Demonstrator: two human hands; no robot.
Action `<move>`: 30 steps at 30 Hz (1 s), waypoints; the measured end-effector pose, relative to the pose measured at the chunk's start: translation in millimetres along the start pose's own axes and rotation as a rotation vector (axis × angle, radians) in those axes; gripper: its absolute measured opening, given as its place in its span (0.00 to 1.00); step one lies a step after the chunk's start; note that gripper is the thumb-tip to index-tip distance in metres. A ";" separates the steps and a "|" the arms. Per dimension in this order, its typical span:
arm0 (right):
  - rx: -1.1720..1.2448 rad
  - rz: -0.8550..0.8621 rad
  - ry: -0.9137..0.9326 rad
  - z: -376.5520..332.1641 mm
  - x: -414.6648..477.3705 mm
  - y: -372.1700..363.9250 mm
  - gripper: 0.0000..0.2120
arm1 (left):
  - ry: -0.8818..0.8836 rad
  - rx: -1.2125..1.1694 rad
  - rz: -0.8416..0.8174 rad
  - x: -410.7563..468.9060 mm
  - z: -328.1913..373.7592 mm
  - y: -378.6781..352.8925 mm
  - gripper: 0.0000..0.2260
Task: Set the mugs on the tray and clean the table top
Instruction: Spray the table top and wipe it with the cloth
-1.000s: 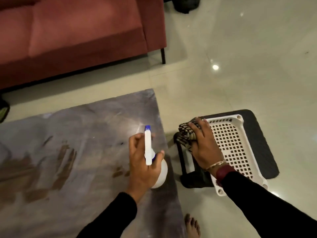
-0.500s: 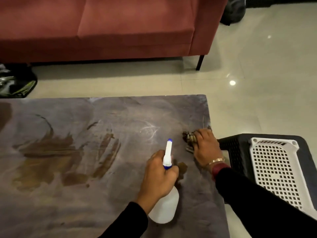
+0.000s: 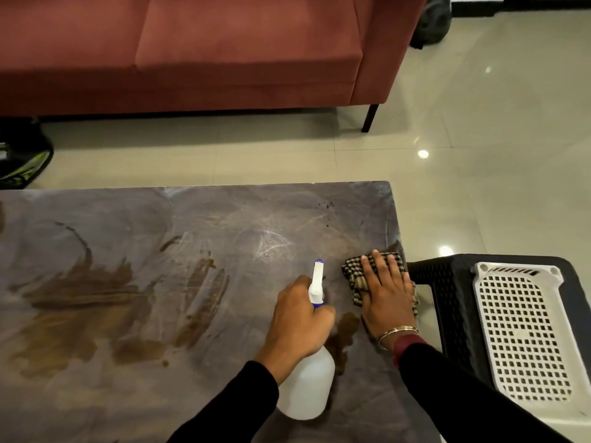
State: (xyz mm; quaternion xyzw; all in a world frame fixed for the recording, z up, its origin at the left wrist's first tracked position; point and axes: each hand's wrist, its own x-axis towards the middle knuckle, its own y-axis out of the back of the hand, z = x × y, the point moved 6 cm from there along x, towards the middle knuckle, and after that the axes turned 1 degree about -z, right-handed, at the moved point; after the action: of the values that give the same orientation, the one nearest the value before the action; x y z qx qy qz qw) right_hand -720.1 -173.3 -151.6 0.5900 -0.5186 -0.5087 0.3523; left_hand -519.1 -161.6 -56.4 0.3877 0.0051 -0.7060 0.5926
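The floor [image 3: 479, 123] is laid with pale, glossy tiles, in which lights are mirrored as small bright spots [image 3: 423, 153]. A red upholstered sofa [image 3: 192, 52] is set along the far side, carried at its right corner on a thin black leg [image 3: 370, 118]. A dark bag [image 3: 431, 20] is seen beyond its arm, another dark object [image 3: 22, 155] at the left edge. A black stool [image 3: 447, 298] is placed at the right

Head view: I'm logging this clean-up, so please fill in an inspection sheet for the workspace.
Surface: table top, smeared with brown stains.
Job's things: spray bottle in left hand; checked cloth at the table's right edge; white tray on black stool; no mugs seen.
Clutter: nothing seen.
Hands: left hand grips the bottle's neck; right hand presses flat on the cloth.
Cables: nothing seen.
Surroundings: red sofa, tiled floor, dark bag at left.
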 end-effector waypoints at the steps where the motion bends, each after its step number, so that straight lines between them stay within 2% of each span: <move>1: 0.000 0.004 0.004 0.7 -0.1 -0.3 0.36 | 0.011 -0.002 0.009 -2.1 -1.4 -0.2 0.08; 4: -0.015 -0.013 0.015 2.7 3.4 0.0 0.35 | 0.022 -0.029 0.016 -4.7 -2.4 -1.3 0.07; 8: -0.012 -0.022 0.031 1.8 23.5 4.5 0.32 | -0.048 -0.012 0.051 -8.9 -5.6 2.5 0.09; 11: -0.085 -0.035 0.005 -1.4 72.8 14.4 0.32 | -0.084 -0.015 0.066 -21.1 -14.9 7.8 0.14; 14: -0.097 -0.030 -0.085 -22.6 140.0 26.6 0.33 | -0.070 -0.012 0.027 -31.1 -32.4 7.5 0.12; 16: -0.076 -0.018 -0.076 -57.5 170.6 24.9 0.33 | -0.055 -0.013 0.033 -33.1 -41.1 7.8 0.10; 18: -0.109 -0.017 0.035 -99.4 172.9 14.5 0.33 | -0.035 -0.009 0.046 -34.0 -47.2 8.2 0.10; 21: -0.146 -0.066 0.253 -131.5 124.9 -6.0 0.33 | -0.034 -0.040 0.073 -40.6 -43.1 13.0 0.09; 23: -0.138 -0.109 0.400 -123.0 82.4 -13.0 0.34 | -0.057 -0.053 0.084 -45.1 -35.7 15.2 0.08; 25: -0.156 -0.160 0.442 -90.3 65.4 -13.0 0.34 | -0.051 -0.056 0.068 -45.9 -30.9 14.7 0.08; 27: -0.196 -0.158 0.305 -44.8 85.3 1.4 0.34 | -0.086 -0.057 0.051 -48.8 -25.6 9.3 0.09; 30: -0.114 -0.112 -0.050 7.6 152.3 40.3 0.32 | -0.103 -0.031 0.036 -47.1 -21.0 3.3 0.10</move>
State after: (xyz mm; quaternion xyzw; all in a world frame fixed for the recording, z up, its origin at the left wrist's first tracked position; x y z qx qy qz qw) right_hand -746.2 -328.8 -151.1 0.5840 -0.4637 -0.5710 0.3434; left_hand -505.1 -113.6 -43.5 0.3415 -0.0213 -0.7143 0.6105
